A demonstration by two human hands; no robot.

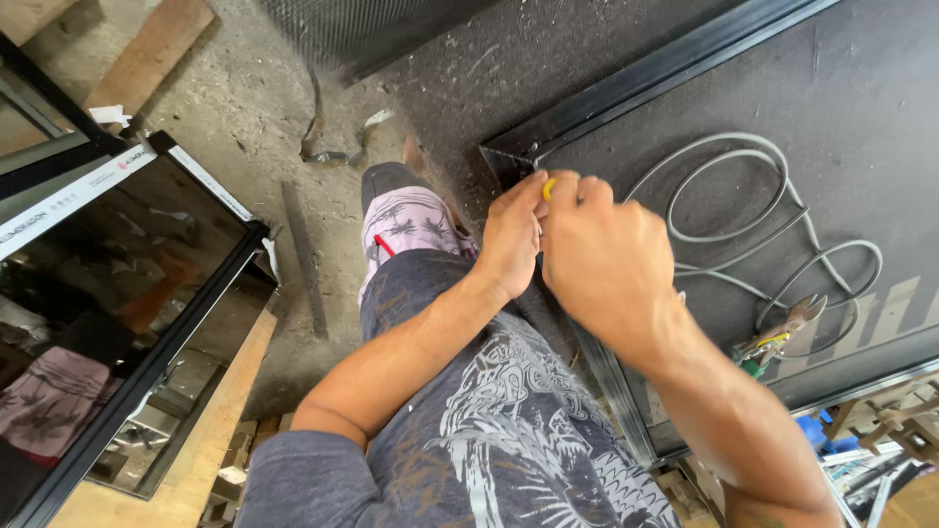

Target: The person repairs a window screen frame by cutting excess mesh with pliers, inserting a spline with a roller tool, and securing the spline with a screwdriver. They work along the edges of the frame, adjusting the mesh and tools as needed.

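At the far left a black-framed glass panel [127, 323] leans over a pale wooden plank [210, 440], its pane reflecting the surroundings; beside it the dusty grey concrete floor [245, 108] carries a bent strip of grey metal scrap [328, 142]; the person's knee, in pink patterned shorts [406, 220], points toward the middle of the view. The left hand [511, 235] reaches up to the corner of a black metal frame [626, 93] that borders a dark mesh screen panel [831, 117]; its grip is pressed together, thumb and fingertips closed at the frame corner beside a small yellow piece [549, 186], though whether it actually touches that piece cannot be told. The right hand [606, 259] sits just beside the left, touching it; its grip is curled shut, knuckles up, with the yellow piece peeking out at the top, pinched between the fingers. Further right, a looped grey rubber cord [773, 225] lies coiled on the mesh; near its lower loop rest metal snips with green and yellow handles [778, 337].
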